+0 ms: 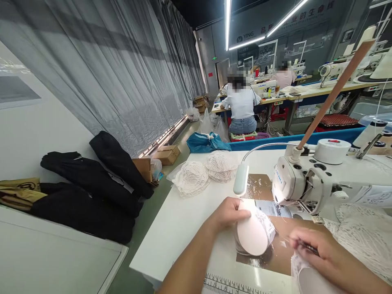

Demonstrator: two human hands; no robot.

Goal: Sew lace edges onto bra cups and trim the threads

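The left hand (228, 213) rests its fingers closed over the upper edge of a white moulded foam cup (252, 233) trimmed with lace, pressing it onto the brown plate (275, 253) of the sewing table (183, 228), just in front of the needle area of the white sewing machine (306, 183). The right hand (318, 249) has its fingers pressed together, pinching a thin dark tool (308, 246), possibly tweezers or snips; its outline is blurred, so the exact item cannot be told. A second lace-edged cup (309, 277) lies under the right wrist. A gooseneck lamp (241, 179) hangs just above the left hand. Risk assessment: the left fingertips sit near the needle and could be caught if the cup feeds forward unevenly. The loose lace edge may fold under the presser foot and produce a crooked seam. The stack of lace pieces (202, 173) lies well apart at the table's far side.
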